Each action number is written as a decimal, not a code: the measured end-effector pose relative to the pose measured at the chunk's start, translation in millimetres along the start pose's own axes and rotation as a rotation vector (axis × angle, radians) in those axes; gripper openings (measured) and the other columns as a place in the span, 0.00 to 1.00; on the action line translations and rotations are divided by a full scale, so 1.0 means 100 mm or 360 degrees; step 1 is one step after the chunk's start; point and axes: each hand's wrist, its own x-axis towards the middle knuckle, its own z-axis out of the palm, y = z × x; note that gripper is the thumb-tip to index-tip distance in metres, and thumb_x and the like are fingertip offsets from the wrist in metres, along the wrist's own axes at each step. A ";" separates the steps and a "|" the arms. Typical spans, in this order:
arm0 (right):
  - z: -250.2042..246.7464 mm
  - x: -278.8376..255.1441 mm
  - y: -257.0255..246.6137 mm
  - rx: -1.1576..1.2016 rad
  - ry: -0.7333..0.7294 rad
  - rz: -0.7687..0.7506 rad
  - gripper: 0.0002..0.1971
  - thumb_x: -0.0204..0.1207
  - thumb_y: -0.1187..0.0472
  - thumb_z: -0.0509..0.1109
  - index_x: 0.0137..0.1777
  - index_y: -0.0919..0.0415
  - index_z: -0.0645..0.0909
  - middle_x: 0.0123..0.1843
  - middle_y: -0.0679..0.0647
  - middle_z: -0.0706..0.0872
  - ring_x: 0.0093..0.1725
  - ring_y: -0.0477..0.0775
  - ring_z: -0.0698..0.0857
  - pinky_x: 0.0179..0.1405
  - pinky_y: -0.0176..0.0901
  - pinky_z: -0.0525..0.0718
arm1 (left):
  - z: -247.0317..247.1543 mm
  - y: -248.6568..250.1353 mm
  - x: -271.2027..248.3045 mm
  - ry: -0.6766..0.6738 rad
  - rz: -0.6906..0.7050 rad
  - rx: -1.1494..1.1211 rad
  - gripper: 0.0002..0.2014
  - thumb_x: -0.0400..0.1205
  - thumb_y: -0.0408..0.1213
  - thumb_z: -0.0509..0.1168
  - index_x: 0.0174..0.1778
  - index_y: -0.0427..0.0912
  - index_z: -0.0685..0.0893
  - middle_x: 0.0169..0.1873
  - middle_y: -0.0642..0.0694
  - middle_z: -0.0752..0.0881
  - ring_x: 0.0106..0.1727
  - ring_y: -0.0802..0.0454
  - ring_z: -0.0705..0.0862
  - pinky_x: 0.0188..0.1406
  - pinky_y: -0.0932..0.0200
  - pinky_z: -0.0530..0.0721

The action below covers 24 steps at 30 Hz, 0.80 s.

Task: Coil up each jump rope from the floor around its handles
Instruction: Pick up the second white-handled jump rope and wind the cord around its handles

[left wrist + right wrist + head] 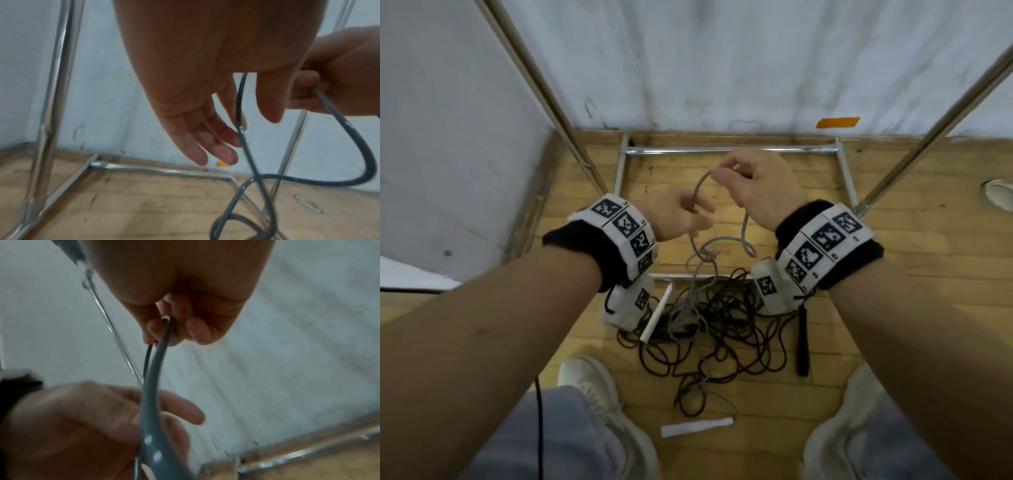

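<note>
On the wooden plank floor (893, 291), between two pale shoes: white handle (697, 427), flat, tube-like; tangled heap of dark brown rope (726, 329), thin, matte; black handle (803, 342), slim, tapered; second white handle (656, 317), slanted. Above the heap: grey rope (697, 192), smooth, glossy plastic cord, lifted in a loop. Left hand (681, 216) fingers loose, strand running between them. Right hand (753, 181) fingers pinch the loop's top. Step judged: untangling grey from brown. Next calls for drawing grey clear, finding its handles. Beyond: chrome frame (722, 150), white wall.
</note>
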 end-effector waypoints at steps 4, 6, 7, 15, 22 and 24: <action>-0.37 -0.02 -0.71 -0.0029 0.0034 -0.0238 0.06 0.77 0.59 0.69 0.41 0.59 0.84 0.27 0.39 0.78 0.28 0.35 0.76 0.32 0.25 0.70 | -0.10 0.43 -0.36 0.0068 0.0120 0.0144 0.24 0.72 0.45 0.78 0.64 0.56 0.82 0.54 0.54 0.82 0.42 0.59 0.81 0.44 0.61 0.78; -0.52 -0.06 -0.99 -0.0061 0.0039 -0.0315 0.06 0.78 0.60 0.67 0.44 0.59 0.85 0.30 0.39 0.78 0.30 0.35 0.76 0.34 0.25 0.70 | -0.06 0.59 -0.55 0.0034 0.0113 0.0084 0.23 0.72 0.46 0.77 0.64 0.54 0.84 0.53 0.55 0.85 0.35 0.63 0.83 0.35 0.67 0.78; -0.59 -0.08 -1.11 -0.0076 0.0056 -0.0349 0.06 0.79 0.60 0.66 0.45 0.59 0.85 0.31 0.39 0.78 0.31 0.34 0.76 0.35 0.24 0.69 | -0.05 0.66 -0.63 0.0036 0.0106 0.0063 0.17 0.74 0.46 0.75 0.60 0.53 0.86 0.50 0.52 0.88 0.33 0.63 0.83 0.33 0.67 0.78; -1.07 -0.18 -1.78 0.0073 0.0361 -0.0428 0.09 0.80 0.65 0.63 0.49 0.64 0.85 0.33 0.41 0.77 0.31 0.36 0.77 0.36 0.32 0.80 | -0.22 1.19 -1.12 0.0150 0.0474 -0.0193 0.12 0.79 0.38 0.71 0.58 0.54 0.82 0.28 0.48 0.80 0.29 0.53 0.78 0.27 0.63 0.79; -1.22 -0.18 -1.86 0.0658 0.0539 -0.0194 0.12 0.77 0.69 0.66 0.60 0.67 0.79 0.38 0.54 0.81 0.32 0.48 0.81 0.46 0.47 0.87 | -0.43 1.42 -1.22 0.0461 0.0588 -0.0595 0.17 0.87 0.40 0.58 0.35 0.41 0.85 0.21 0.51 0.77 0.20 0.55 0.75 0.24 0.63 0.76; -1.14 -0.17 -1.69 0.0659 0.0322 0.0020 0.23 0.75 0.70 0.68 0.70 0.69 0.71 0.46 0.57 0.84 0.43 0.53 0.84 0.53 0.50 0.83 | -0.51 1.40 -1.21 0.0508 0.0559 -0.0755 0.20 0.88 0.43 0.57 0.34 0.41 0.85 0.18 0.54 0.75 0.19 0.56 0.72 0.21 0.64 0.71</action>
